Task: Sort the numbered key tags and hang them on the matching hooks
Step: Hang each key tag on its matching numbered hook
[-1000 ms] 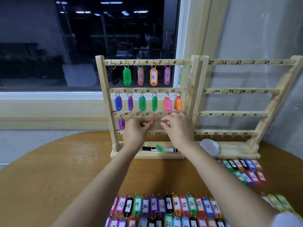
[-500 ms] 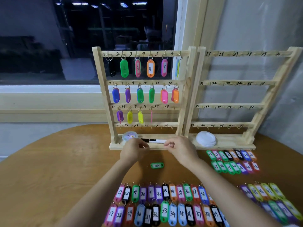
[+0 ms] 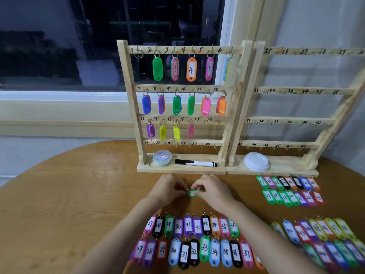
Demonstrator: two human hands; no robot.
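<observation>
Hiding green tag's (image 3: 194,192) number: both hands (image 3: 192,189).

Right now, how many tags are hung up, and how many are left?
Done: hooks 1 to 16 on the left rack carry tags. In hand: both hands pinch a green tag on the table. Left: hooks 17 to 24, the whole right rack, and the rows of tags on the table.

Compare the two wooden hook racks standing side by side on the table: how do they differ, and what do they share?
The left rack carries coloured key tags on its upper three rows; the right rack has bare hooks only. The left rack is numbered 1 to 24, while the right rack starts at 25. The left rack's base holds a marker and a small round tub; the right rack's base holds a white lid. Both are pale wood with four handwritten rows.
</observation>
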